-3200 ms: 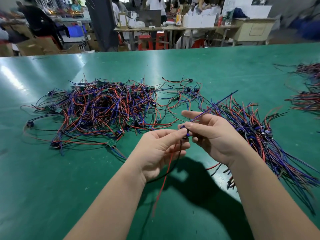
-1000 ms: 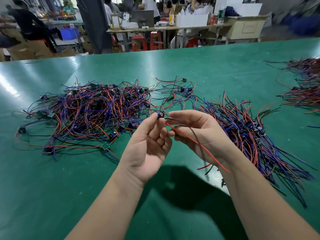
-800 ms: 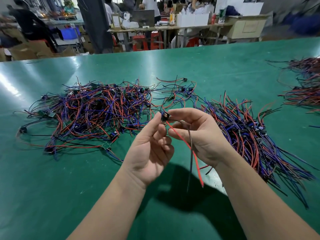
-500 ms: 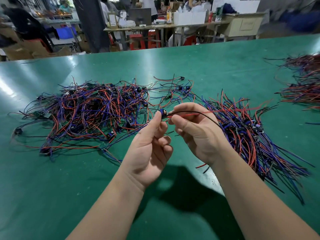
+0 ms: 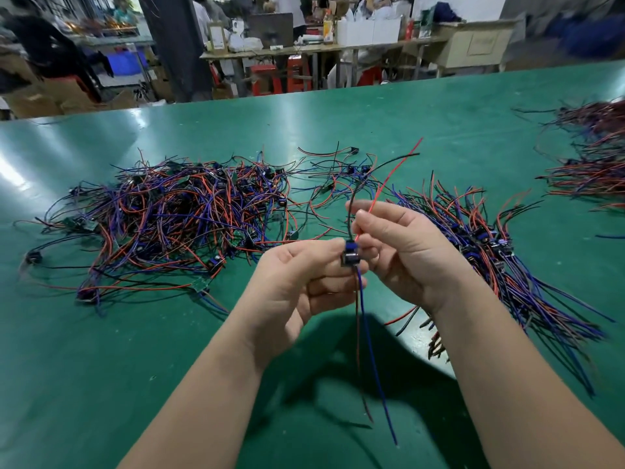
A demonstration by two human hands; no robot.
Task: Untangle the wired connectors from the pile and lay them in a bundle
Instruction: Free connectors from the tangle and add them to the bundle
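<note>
The left grip point(image 5: 297, 286) is pinching a connector point(image 5: 350, 253) above the table point(image 5: 338, 130), its blue wire point(image 5: 372, 350) hanging down. The right grip point(image 5: 406, 252) is pinching the red wire point(image 5: 389, 179) rising beside a black wire point(image 5: 372, 170). The pile point(image 5: 176, 211) is lying left, the bundle point(image 5: 490, 248) right.

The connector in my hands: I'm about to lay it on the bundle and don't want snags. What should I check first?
1. Connector gripped: ok, the left hand pinches it.
2. Red wire and black wire free of the pile: ok, both ends rise in the air; the right hand pinches the red wire.
3. Blue wire free: ok, it hangs loose below the connector.
4. Bundle close by: ok, it lies on the table just right of the right hand.
5. Connector's facing matches the bundle: cannot tell.
</note>
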